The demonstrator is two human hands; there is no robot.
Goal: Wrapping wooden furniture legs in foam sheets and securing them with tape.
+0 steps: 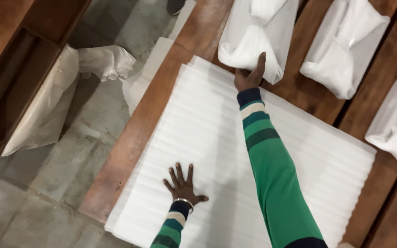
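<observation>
Foam sheets [235,151] lie stacked on the wooden table [129,151], left hand [182,186] pressing them flat with fingers spread, right hand [250,76] gripping a wrapped bundle [258,32] at 12 o'clock.

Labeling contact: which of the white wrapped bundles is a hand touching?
The leftmost bundle, at the stack's far edge: the right hand grips its near end. The other bundles lie untouched farther right.

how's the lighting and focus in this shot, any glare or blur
Head view: soft, even light, faint shadow under the left hand; the foam sheets are bright, their ridges washed out in places; the right hand on the wrapped bundle looks slightly soft; the frame is tilted.
</observation>
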